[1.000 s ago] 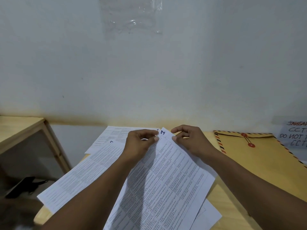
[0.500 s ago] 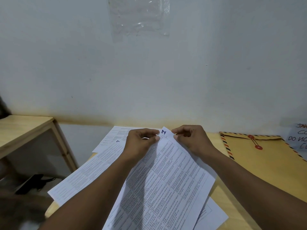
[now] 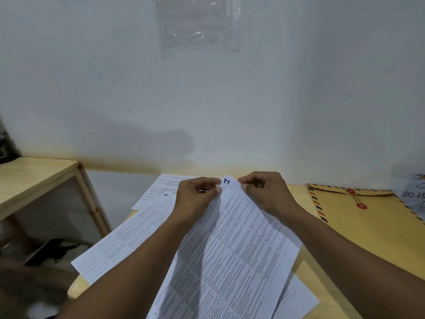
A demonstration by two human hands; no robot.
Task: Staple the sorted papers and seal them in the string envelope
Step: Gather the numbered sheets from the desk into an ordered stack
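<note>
Your left hand (image 3: pixel 197 199) and right hand (image 3: pixel 264 194) pinched the far corner of the sheet marked 1 (image 3: pixel 230 249), its length running back toward you. The string envelope (image 3: pixel 368 229) lay right of that sheet, nearer your right hand. No stapler was visible, possibly out of frame.

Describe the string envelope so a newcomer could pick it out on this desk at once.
Start at the wooden desk against the white wall, then look right of the hands and printed sheets. The string envelope lies flat there: the only tan item, edged with red-and-black stripes, with two red discs joined by string on its flap.
</note>
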